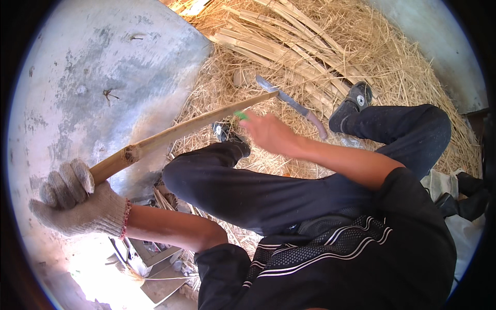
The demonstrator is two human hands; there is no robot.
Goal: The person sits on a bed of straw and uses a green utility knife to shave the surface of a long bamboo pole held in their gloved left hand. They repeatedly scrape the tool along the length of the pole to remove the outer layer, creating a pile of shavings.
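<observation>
My left hand (77,199), in a grey knitted glove with a red-edged cuff, is wrapped round the lower end of a split bamboo length (173,135). The bamboo slants up to the right across my front, with a dark node near the glove. My bare right hand (268,133) is closed beside the bamboo's far part. A small green thing (241,115) pokes out of its fingers near the bamboo's edge; the rest is hidden in the hand. Beyond the bamboo's tip lies a long knife (294,103) with a grey blade and a brownish handle, on the shavings.
Straw-like shavings (398,67) cover the floor, with a pile of long split strips (289,49) at the back. A scuffed pale wall (119,77) rises on the left. My bent legs (248,188) and dark shoes (356,101) border the work. Assorted scraps (160,268) lie at lower left.
</observation>
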